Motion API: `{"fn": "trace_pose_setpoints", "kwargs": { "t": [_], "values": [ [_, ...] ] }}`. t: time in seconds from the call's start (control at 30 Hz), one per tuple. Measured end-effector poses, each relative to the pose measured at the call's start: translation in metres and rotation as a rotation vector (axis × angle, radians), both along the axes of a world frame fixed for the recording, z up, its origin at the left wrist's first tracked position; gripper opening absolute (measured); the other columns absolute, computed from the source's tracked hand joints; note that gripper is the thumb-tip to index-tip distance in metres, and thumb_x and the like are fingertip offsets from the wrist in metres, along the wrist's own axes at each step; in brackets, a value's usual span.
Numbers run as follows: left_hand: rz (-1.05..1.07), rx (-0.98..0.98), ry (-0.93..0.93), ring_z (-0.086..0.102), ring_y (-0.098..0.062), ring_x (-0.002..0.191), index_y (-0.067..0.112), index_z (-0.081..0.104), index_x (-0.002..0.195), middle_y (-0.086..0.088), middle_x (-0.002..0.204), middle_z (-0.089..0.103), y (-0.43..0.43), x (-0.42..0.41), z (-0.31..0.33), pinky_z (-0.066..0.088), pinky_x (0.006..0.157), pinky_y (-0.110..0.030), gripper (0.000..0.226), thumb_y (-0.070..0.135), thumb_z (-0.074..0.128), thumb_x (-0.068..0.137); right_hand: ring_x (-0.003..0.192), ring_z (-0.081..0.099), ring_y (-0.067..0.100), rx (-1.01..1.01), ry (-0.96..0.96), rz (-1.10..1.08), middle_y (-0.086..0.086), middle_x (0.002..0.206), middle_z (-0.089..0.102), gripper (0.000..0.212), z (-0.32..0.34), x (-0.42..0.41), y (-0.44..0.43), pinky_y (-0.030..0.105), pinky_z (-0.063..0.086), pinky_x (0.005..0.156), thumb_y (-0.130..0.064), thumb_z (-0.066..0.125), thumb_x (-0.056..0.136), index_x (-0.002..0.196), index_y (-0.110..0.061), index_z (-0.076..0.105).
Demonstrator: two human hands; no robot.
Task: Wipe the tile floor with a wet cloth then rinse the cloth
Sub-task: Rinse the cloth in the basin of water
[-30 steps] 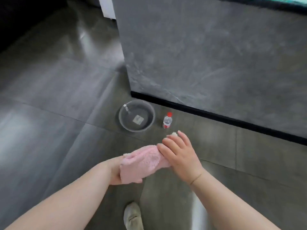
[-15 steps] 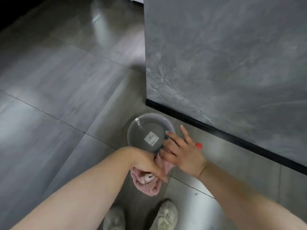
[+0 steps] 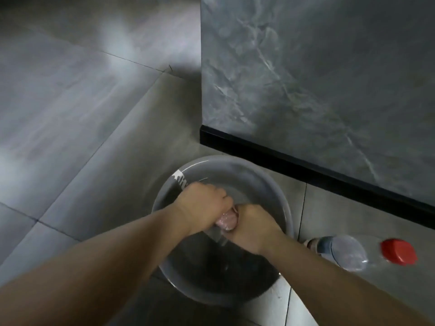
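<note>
A pink cloth [image 3: 226, 221] is bunched up between both my fists, only a small wet part showing. My left hand [image 3: 202, 205] grips its left end and my right hand [image 3: 253, 228] grips its right end. Both hands are low over the grey plastic basin [image 3: 237, 167], which stands on the grey tile floor [image 3: 77, 128]. Water streams from the cloth down into the basin. The rest of the cloth is hidden inside my fists.
A clear plastic bottle [image 3: 346, 251] with a red cap [image 3: 398, 251] stands on the floor just right of the basin. A dark marble-look wall panel [image 3: 317, 85] with a black baseboard [image 3: 306, 169] rises behind. Open tiles stretch to the left.
The view has dropped much closer to the floor. Both hands brought the cloth from in front of the basin to over it, and now both grip it in fists with water running off.
</note>
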State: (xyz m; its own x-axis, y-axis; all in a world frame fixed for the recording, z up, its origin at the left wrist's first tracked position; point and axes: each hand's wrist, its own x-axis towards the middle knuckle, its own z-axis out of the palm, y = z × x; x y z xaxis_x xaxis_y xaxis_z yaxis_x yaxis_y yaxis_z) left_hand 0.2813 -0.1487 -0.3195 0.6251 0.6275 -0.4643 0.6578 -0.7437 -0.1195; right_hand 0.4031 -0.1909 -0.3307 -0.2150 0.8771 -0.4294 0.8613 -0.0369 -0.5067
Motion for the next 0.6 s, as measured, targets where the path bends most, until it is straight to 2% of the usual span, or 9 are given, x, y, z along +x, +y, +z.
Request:
{"fn": "trace_pose_setpoints", "kwargs": {
  "t": [0.1,0.17,0.23,0.3,0.37,0.43,0.5,0.53,0.6],
  "values": [
    [-0.104,0.083,-0.123,0.053,-0.029,0.105,0.014,0.049,0.110,-0.006,0.113,0.055,0.007,0.005,-0.002,0.029,0.066,-0.034,0.023,0.020,0.036,0.092,0.055,0.056,0.004,-0.182,0.400,-0.236,-0.008,0.054,0.059,0.025,-0.004,0.002,-0.003,0.017,0.043,0.056,-0.017,0.073,0.071,0.058,-0.024,0.051],
    [-0.251,0.188,-0.360,0.062,-0.025,0.082,0.015,0.060,0.088,-0.003,0.088,0.062,0.008,0.002,-0.001,0.030,0.056,-0.030,0.018,0.022,0.044,0.085,0.029,0.040,0.000,-0.305,0.628,-0.416,-0.007,0.031,0.045,0.029,0.001,0.001,-0.011,0.013,0.031,0.035,0.001,0.070,0.070,0.054,-0.014,0.050],
    [-0.301,0.211,-0.430,0.058,-0.019,0.048,0.018,0.059,0.057,0.002,0.055,0.058,0.007,-0.002,0.002,0.027,0.041,-0.021,0.013,0.028,0.068,0.060,0.019,0.028,0.004,-0.486,0.767,-0.501,-0.006,0.025,0.034,0.032,0.004,0.002,-0.016,0.009,0.020,0.030,0.004,0.064,0.077,0.054,-0.009,0.046],
    [-0.284,0.149,-0.446,0.054,-0.015,0.043,0.021,0.057,0.051,0.005,0.049,0.055,0.002,-0.003,-0.008,0.031,0.039,-0.017,0.030,0.033,0.082,0.038,0.019,0.029,0.004,-0.627,0.764,-0.449,-0.006,0.026,0.035,0.032,0.009,0.006,-0.015,0.008,0.021,0.029,-0.009,0.064,0.082,0.055,-0.010,0.046],
    [-0.183,0.103,-0.452,0.056,-0.016,0.057,0.021,0.059,0.057,0.003,0.059,0.060,-0.008,-0.005,-0.024,0.036,0.051,-0.023,0.039,0.035,0.085,0.031,0.023,0.039,0.001,-0.628,0.581,-0.366,-0.005,0.027,0.042,0.032,0.014,0.009,-0.012,0.011,0.029,0.029,-0.016,0.060,0.086,0.057,-0.013,0.048],
    [-0.022,0.103,-0.481,0.049,-0.020,0.093,0.020,0.065,0.080,-0.006,0.098,0.065,-0.017,-0.008,-0.030,0.032,0.077,-0.027,0.054,0.036,0.085,0.033,0.041,0.055,0.000,-0.420,0.189,-0.203,-0.007,0.040,0.055,0.024,0.022,0.007,-0.011,0.010,0.038,0.044,-0.023,0.060,0.085,0.064,-0.016,0.052],
    [0.310,-0.055,-0.586,0.015,-0.020,0.131,0.027,0.046,0.124,-0.010,0.150,0.019,-0.031,-0.011,-0.023,0.018,0.105,-0.031,0.079,0.035,0.081,0.053,0.069,0.066,0.015,-0.006,-0.312,-0.016,-0.006,0.071,0.065,0.018,0.024,0.005,-0.019,0.020,0.039,0.057,-0.033,0.069,0.076,0.082,-0.019,0.059],
    [0.599,-0.311,-0.680,0.004,-0.018,0.137,0.036,0.031,0.133,-0.003,0.154,-0.004,-0.041,-0.011,-0.009,0.014,0.109,-0.030,0.085,0.034,0.077,0.062,0.067,0.067,0.021,0.218,-0.518,0.032,-0.002,0.076,0.065,0.028,0.023,0.006,-0.023,0.024,0.039,0.057,-0.031,0.078,0.064,0.083,-0.018,0.063],
    [1.193,-0.884,-1.126,0.028,-0.019,0.132,0.043,0.027,0.130,-0.004,0.152,0.014,-0.056,-0.011,0.016,0.031,0.099,-0.029,0.077,0.031,0.073,0.070,0.053,0.062,0.024,0.618,-0.590,0.060,0.002,0.062,0.063,0.033,0.016,0.009,-0.028,0.033,0.043,0.062,-0.020,0.085,0.042,0.069,-0.016,0.067]
  ]
}}
